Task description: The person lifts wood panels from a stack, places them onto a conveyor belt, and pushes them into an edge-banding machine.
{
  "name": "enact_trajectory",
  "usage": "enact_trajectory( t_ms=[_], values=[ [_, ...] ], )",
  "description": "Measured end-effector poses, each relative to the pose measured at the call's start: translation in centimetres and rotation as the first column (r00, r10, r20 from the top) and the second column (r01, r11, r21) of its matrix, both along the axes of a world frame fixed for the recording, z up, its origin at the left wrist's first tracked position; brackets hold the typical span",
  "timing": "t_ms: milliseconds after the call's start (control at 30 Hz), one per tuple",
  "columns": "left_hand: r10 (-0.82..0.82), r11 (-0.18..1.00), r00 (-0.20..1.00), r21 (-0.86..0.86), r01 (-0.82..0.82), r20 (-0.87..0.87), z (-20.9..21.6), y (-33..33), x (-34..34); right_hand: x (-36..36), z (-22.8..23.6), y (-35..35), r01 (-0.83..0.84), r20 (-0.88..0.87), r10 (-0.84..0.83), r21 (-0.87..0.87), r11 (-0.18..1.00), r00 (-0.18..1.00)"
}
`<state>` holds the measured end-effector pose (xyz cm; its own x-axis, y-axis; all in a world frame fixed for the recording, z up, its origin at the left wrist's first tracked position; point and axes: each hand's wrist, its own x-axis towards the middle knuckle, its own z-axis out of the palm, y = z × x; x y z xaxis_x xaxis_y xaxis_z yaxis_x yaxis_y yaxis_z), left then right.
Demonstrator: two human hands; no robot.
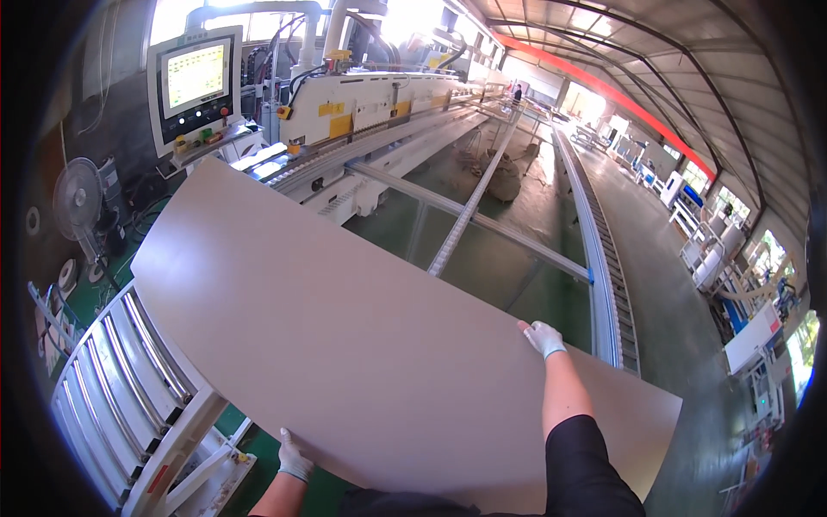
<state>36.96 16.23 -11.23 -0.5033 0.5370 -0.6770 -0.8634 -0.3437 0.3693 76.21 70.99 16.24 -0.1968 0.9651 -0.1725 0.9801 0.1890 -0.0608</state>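
A factory workshop is stretching away under a high roof (706, 77) whose dark ribs are arching overhead, a red beam (622, 99) running along it. A long off-white machine (370, 96) is standing at left, with a control screen (196, 76) glowing near its close end. A roller conveyor (112, 383) is sitting at lower left, and a rail (606, 302) is running into the distance. More machines (754, 338) are lining the right side, daylight is coming through windows (732, 204), and a large board (345, 302) is filling the foreground.
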Motion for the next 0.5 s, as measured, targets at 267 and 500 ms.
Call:
enact_trajectory(
  t_ms=[267, 500],
  values=[
    [-0.018, 1.000, 1.000, 0.022, 0.017, 0.024, 0.9, 8.3, -0.4, -0.9, -1.8, 8.6, -0.015, 0.023, 0.015, 0.016, 1.000, 1.000],
    [-0.055, 0.995, 0.998, 0.089, 0.052, 0.031, 2.0, 14.9, 0.4, 1.2, -3.0, 14.3, 0.007, 0.039, -0.011, 0.103, 0.995, 0.999]
  ],
)
